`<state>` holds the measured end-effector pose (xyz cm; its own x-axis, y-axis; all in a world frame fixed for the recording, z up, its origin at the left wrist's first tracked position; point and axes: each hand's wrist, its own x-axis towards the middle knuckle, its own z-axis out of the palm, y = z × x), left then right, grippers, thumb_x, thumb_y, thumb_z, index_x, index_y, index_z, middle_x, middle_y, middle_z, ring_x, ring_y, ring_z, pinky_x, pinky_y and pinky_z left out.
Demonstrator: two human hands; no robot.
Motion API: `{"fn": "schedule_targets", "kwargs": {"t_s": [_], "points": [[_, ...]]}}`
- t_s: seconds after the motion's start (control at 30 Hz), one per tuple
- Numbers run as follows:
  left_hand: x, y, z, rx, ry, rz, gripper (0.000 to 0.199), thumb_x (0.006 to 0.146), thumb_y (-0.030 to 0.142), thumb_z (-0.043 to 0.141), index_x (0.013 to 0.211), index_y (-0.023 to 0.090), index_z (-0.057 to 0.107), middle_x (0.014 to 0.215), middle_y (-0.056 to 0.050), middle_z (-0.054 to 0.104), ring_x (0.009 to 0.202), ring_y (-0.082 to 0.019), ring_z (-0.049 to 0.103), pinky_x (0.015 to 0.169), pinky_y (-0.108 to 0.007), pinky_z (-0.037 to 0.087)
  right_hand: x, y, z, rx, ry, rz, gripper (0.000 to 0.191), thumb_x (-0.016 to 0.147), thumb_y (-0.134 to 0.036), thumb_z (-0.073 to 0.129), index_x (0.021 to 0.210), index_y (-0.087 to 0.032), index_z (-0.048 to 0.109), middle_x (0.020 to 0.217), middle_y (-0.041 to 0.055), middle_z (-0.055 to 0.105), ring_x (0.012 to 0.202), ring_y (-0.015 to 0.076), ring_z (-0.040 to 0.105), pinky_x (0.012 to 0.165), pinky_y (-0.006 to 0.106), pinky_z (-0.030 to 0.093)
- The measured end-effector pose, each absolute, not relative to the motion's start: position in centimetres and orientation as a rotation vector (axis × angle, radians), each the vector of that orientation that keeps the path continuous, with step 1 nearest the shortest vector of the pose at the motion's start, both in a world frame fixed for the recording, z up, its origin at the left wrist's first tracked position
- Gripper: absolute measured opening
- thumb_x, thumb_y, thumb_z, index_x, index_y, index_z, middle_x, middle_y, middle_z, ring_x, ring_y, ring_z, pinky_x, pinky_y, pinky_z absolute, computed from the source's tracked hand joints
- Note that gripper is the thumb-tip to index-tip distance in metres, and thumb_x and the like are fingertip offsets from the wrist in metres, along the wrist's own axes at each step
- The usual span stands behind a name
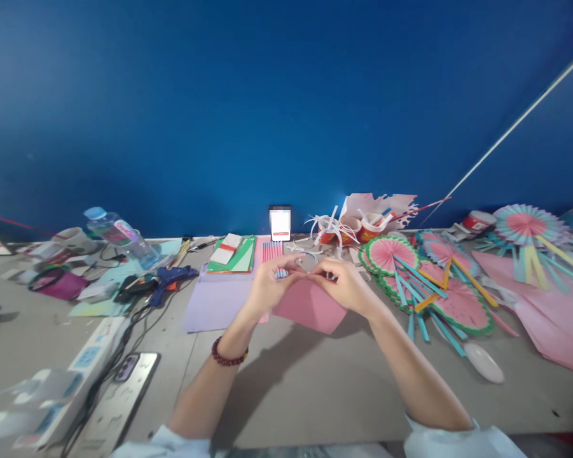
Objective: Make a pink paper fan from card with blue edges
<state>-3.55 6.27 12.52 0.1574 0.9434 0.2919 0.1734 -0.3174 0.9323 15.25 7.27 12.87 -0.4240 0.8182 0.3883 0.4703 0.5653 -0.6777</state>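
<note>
A sheet of pink paper hangs tilted between my hands, a little above the grey table. My left hand pinches its upper edge near the middle, thumb against fingers. Close beside it, my right hand pinches the same edge, the fingertips of both hands nearly meeting. Behind the left hand lie striped pink-and-blue strips on a paler pink sheet. A lavender sheet lies to the left, with a stack of green paper at its back edge.
Pleated paper fans lie to the right, near a white oval object. Red paper cups and a phone stand along the blue wall. At left are a plastic bottle, a blue glue gun, a power strip and another phone.
</note>
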Motion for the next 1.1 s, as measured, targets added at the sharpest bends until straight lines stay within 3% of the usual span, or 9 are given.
{"fn": "schedule_targets", "kwargs": {"t_s": [0.13, 0.23, 0.47, 0.7, 0.9, 1.1], "points": [[-3.9, 6.8, 12.4, 1.499, 1.043, 1.316, 0.044, 0.071, 0.031, 0.074, 0.111, 0.016, 0.065, 0.092, -0.008, 0.070, 0.078, -0.017, 0.066, 0.074, -0.029, 0.053, 15.3, 7.1, 13.2, -1.021, -2.045, 0.639, 0.016, 0.087, -0.025, 0.058, 0.075, -0.019, 0.066, 0.073, 0.0019, 0.065, 0.066, 0.0138, 0.055, 0.059, 0.025, 0.040], [-4.2, 7.0, 12.5, 1.428, 1.021, 1.313, 0.048, 0.069, 0.031, 0.076, 0.113, 0.015, 0.064, 0.089, -0.007, 0.070, 0.080, -0.018, 0.066, 0.074, -0.029, 0.053, 15.4, 7.2, 13.2, -1.021, -2.040, 0.655, 0.018, 0.087, -0.027, 0.056, 0.074, -0.019, 0.065, 0.073, 0.0018, 0.064, 0.065, 0.0136, 0.054, 0.059, 0.025, 0.039], [-4.2, 7.0, 12.6, 1.384, 1.047, 1.312, 0.044, 0.070, 0.028, 0.074, 0.111, 0.015, 0.065, 0.087, -0.007, 0.071, 0.083, -0.020, 0.067, 0.075, -0.030, 0.054, 15.2, 7.3, 13.0, -1.037, -2.027, 0.638, 0.019, 0.086, -0.028, 0.057, 0.071, -0.019, 0.063, 0.069, 0.0012, 0.062, 0.062, 0.0135, 0.052, 0.057, 0.025, 0.039], [-4.0, 7.2, 12.0, 1.406, 1.112, 1.356, 0.039, 0.070, 0.028, 0.073, 0.106, 0.016, 0.067, 0.075, -0.003, 0.067, 0.065, -0.014, 0.062, 0.056, -0.023, 0.049, 14.7, 7.5, 12.6, -1.069, -2.024, 0.714, 0.018, 0.085, -0.029, 0.058, 0.071, -0.019, 0.064, 0.069, 0.0009, 0.064, 0.059, 0.0123, 0.052, 0.056, 0.024, 0.039], [-4.3, 7.2, 12.1, 1.413, 1.083, 1.300, 0.043, 0.073, 0.027, 0.071, 0.113, 0.016, 0.063, 0.076, -0.001, 0.065, 0.068, -0.012, 0.061, 0.062, -0.022, 0.049, 14.5, 7.6, 12.3, -1.090, -1.958, 0.897, 0.019, 0.083, -0.029, 0.058, 0.068, -0.017, 0.062, 0.065, -0.0005, 0.061, 0.058, 0.0111, 0.051, 0.055, 0.023, 0.039], [-4.5, 7.2, 12.2, 1.512, 1.060, 1.202, 0.047, 0.075, 0.032, 0.070, 0.118, 0.015, 0.059, 0.093, -0.007, 0.067, 0.078, -0.015, 0.064, 0.072, -0.026, 0.051, 14.6, 7.8, 11.9, -1.117, -1.934, 0.929, 0.021, 0.082, -0.033, 0.059, 0.068, -0.017, 0.062, 0.065, 0.0001, 0.062, 0.059, 0.0118, 0.051, 0.055, 0.023, 0.039]]}}
